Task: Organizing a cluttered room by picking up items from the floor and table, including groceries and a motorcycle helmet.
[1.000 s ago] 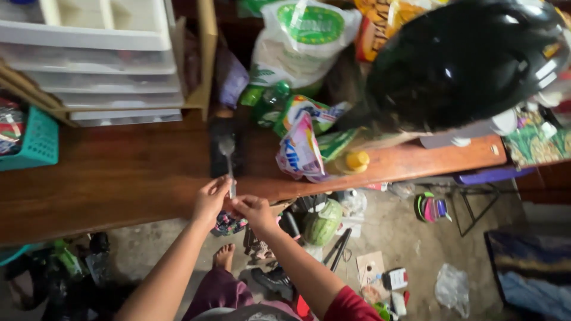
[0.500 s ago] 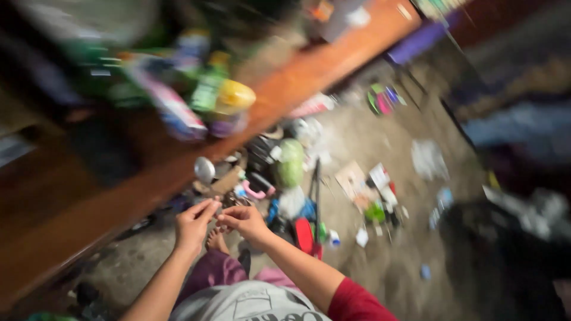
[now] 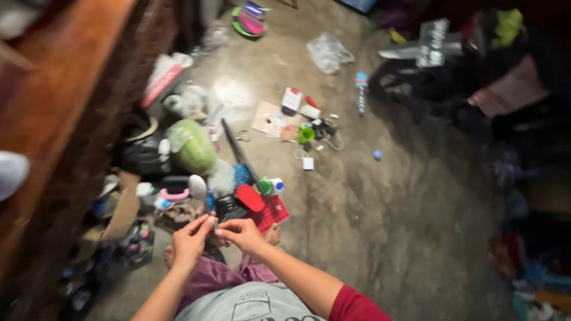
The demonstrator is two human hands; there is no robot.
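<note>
My left hand [image 3: 190, 241] and my right hand [image 3: 241, 233] meet in front of my body, low over the floor. The fingertips of both pinch one small pale object [image 3: 215, 228], too small and blurred to identify. My bare feet [image 3: 272, 233] and purple trousers [image 3: 220, 276] show just below the hands. Right beyond the fingers lie a red lid [image 3: 250, 197], a red checked cloth [image 3: 272, 213] and a dark box [image 3: 229, 208].
A brown wooden table [image 3: 59, 113] runs along the left. Beneath and beside it is clutter: a green bundle [image 3: 193, 147], a clear bag [image 3: 330, 52], a cardboard sheet [image 3: 269, 117], a green cup [image 3: 306, 134]. Dark bags [image 3: 452, 89] stand at the right on the concrete floor [image 3: 386, 220].
The view has swung from the tabletop down and right to the floor. Both hands stay together on the small object and have dropped lower, nearer my body.
</note>
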